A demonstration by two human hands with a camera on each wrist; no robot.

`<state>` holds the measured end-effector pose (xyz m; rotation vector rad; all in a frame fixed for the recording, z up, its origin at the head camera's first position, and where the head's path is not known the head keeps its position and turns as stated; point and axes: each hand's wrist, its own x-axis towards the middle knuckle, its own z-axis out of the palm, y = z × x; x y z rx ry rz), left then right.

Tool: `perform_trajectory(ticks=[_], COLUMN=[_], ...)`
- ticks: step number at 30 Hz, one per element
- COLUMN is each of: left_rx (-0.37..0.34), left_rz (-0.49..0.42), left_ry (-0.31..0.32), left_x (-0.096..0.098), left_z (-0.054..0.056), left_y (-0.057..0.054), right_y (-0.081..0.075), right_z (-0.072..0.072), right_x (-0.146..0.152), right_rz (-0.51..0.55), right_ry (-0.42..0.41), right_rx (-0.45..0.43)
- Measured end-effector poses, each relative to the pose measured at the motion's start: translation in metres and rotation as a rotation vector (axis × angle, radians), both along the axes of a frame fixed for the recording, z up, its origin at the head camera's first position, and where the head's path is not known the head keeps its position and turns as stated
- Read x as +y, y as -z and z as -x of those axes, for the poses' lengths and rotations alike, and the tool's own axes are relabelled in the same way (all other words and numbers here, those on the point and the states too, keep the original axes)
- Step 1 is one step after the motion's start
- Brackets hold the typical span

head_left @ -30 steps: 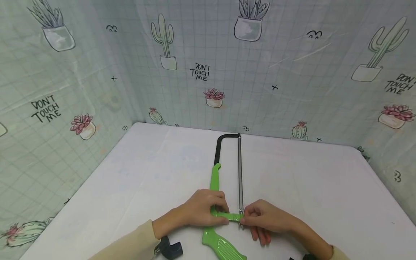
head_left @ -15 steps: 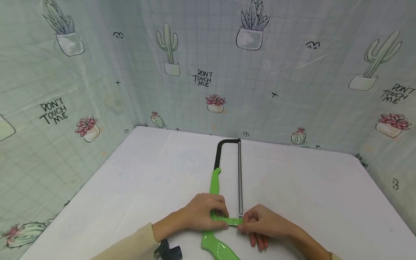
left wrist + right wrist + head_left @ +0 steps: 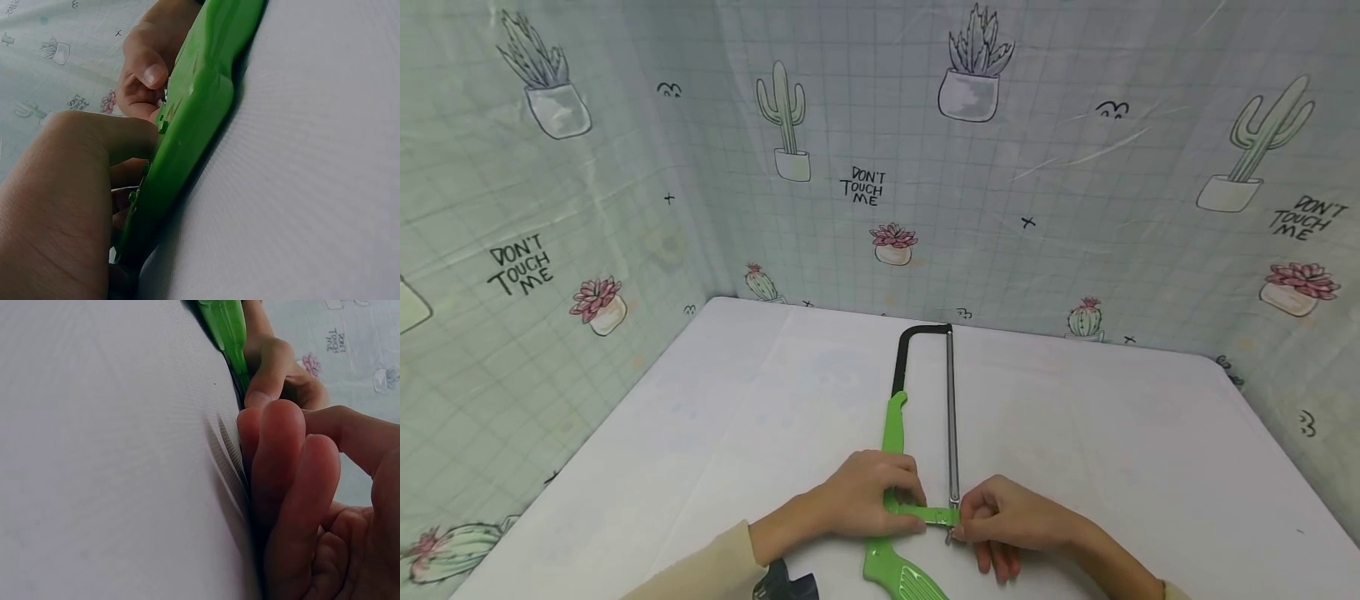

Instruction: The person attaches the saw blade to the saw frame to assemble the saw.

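A hacksaw with a green body and black front bow lies flat on the white table, its bow pointing away from me. Along its right side runs the grey blade. My left hand holds the green frame near the cross arm, with thumb and fingers on either side of that arm. At the arm's right end, thumb and index finger of my right hand pinch the small metal tensioning screw, mostly covered by them. The right hand's other fingers hang loosely curled close over the table.
The saw's green grip runs off the near edge of the head view. A dark device sits by my left wrist. White table surrounds the saw, with cactus-print cloth behind and at the sides.
My left hand keeps its hold on the saw. The right fingertips shift slightly at the screw, whose end was covered half a second ago and shows again now. The head view has tilted a little.
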<state>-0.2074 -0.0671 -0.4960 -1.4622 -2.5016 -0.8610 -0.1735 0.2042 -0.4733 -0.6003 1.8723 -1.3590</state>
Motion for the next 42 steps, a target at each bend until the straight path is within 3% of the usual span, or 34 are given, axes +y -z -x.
perform_trajectory(ticks=[42], left_rx=[0.032], left_rz=[-0.005], left_ry=[0.018], left_x=[-0.0021], left_z=[0.0023], left_y=[-0.0030], right_y=[0.0031], right_z=[0.0045], right_x=[0.0021], right_rz=[0.010], right_ry=[-0.048], right_rx=[0.036])
